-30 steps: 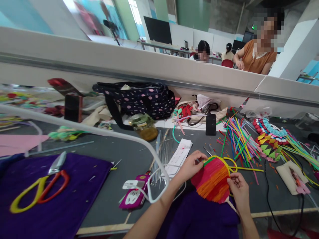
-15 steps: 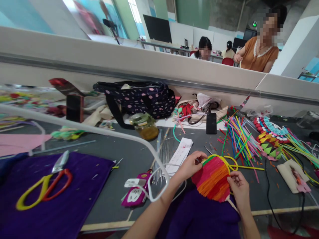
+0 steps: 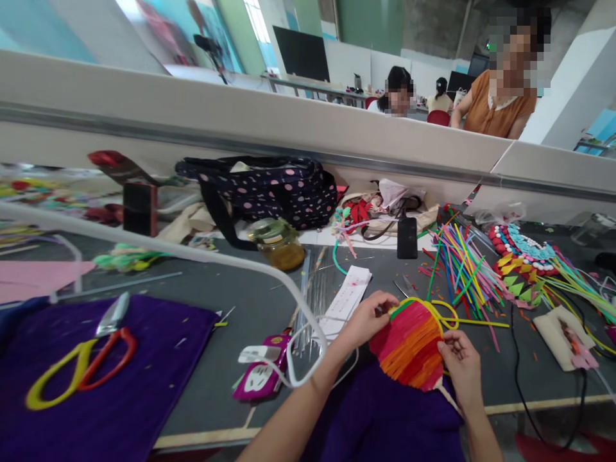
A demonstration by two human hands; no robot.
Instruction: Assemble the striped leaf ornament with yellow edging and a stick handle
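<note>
Between my hands is a small round fan-shaped craft piece (image 3: 409, 346), striped pink, orange and red, with a pale stick at its lower right. My left hand (image 3: 371, 317) pinches its upper left edge, where a green strip shows. On the right edge, my right hand (image 3: 459, 359) grips it between thumb and fingers. A yellow pipe cleaner (image 3: 476, 324) runs along the top rim, loops, and trails off to the right. The piece is held above purple cloth (image 3: 385, 417) at the table's front edge.
Scissors (image 3: 108, 353) with yellow and red handles lie on a purple cloth at left. A white tube (image 3: 269, 266) arches across the front. Colourful pipe cleaners (image 3: 462, 263), a phone (image 3: 407, 237), a glass jar (image 3: 276, 244) and a bag (image 3: 269, 192) stand behind. People are beyond the partition.
My hands keep the same hold on the craft piece. The view has shifted slightly. Beyond the partition, the person in orange has lowered a hand.
</note>
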